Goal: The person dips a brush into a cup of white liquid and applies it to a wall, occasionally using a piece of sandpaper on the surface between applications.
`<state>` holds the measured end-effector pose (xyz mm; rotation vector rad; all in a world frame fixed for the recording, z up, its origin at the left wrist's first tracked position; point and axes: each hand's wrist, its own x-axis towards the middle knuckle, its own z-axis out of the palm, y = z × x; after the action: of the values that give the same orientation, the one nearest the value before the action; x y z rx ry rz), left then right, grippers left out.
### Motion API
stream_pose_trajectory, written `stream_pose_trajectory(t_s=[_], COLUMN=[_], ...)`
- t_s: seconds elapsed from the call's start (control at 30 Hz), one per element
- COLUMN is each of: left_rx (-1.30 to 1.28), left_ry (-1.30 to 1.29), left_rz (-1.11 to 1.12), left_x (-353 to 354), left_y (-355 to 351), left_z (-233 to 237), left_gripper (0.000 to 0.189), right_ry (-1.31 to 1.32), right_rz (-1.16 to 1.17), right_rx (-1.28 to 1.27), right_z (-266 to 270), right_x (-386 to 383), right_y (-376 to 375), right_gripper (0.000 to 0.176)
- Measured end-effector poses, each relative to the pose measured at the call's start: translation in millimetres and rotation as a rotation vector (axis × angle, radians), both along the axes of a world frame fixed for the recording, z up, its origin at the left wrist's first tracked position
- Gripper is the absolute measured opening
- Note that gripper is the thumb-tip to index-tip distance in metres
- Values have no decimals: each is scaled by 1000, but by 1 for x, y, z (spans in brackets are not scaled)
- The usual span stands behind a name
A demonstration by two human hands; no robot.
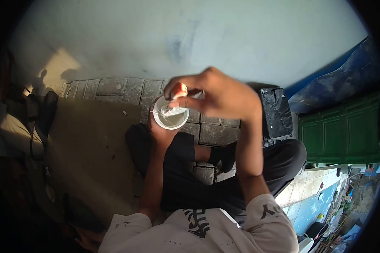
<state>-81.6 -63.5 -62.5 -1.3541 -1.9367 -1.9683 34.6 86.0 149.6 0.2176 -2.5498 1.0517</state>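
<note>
A white round cup (171, 122) with pale contents is held up by my left hand (161, 133), whose fingers wrap round its outside. Above the cup's opening, my right hand (198, 93) is closed, thumb against fingers, on a small white and red object (179, 93). Its lower end, white with thin strands, hangs over the cup's mouth. What exactly the object is cannot be made out, and my fingers hide part of it.
A pale wall (156, 38) rises ahead above grey paving blocks (217, 134). A black wrapped bundle (277, 113) and a green container (342, 130) stand at the right. Another person's legs (19, 126) are at the left, beside a brown mat (93, 147).
</note>
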Motion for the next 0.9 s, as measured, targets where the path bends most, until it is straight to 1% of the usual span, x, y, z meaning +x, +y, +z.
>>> stream_pose_trajectory(t_s=[0.07,0.13,0.17,0.27,0.3,0.33,0.4,0.43,0.5,0.53,0.6,0.67,0.73,0.8,0.87,0.9], left_rx=[-75,-25,8,-5,-4,44,63,57,-53,-64,-59,-66,-98,-104,-114,-146], left_ry=[-69,-185,-198,-139,-109,-132,-109,-112,36,34,66,71,41,58,73,33], left_rz=[-37,-116,-97,-74,-62,-106,-174,-168,-178,-177,-241,-253,-278,-284,-298,-300], left_x=[1,4,3,8,11,14,21,24,29,31,39,47,54,60,64,67], left_y=[-6,-1,3,9,12,17,18,17,12,12,15,20,23,28,29,31], left_z=[16,34,35,39,43,43,53,57,60,58,55,52,49,49,49,49], left_gripper=[84,83,80,83,85,86,84,84,83,83,83,83,84,84,85,85], right_ry=[-286,-245,-266,-238,-360,-280,-256,-258,-292,-293,-149,-160,-231,-177,-229,-222], right_rz=[108,236,283,303,222,192,93,99,3,6,56,64,61,60,8,-23], right_rx=[34,171,183,199,128,85,86,81,-51,-63,20,36,44,86,98,88], right_z=[53,67,71,79,86,70,59,53,36,29,21,17,15,5,3,6], right_x=[-15,-34,-36,-13,3,13,44,57,80,88,102,112,118,122,123,122], right_y=[6,15,15,16,13,18,27,31,36,37,39,36,31,32,30,29], right_gripper=[17,19,22,22,22,23,25,25,28,28,32,32,32,31,31,30])
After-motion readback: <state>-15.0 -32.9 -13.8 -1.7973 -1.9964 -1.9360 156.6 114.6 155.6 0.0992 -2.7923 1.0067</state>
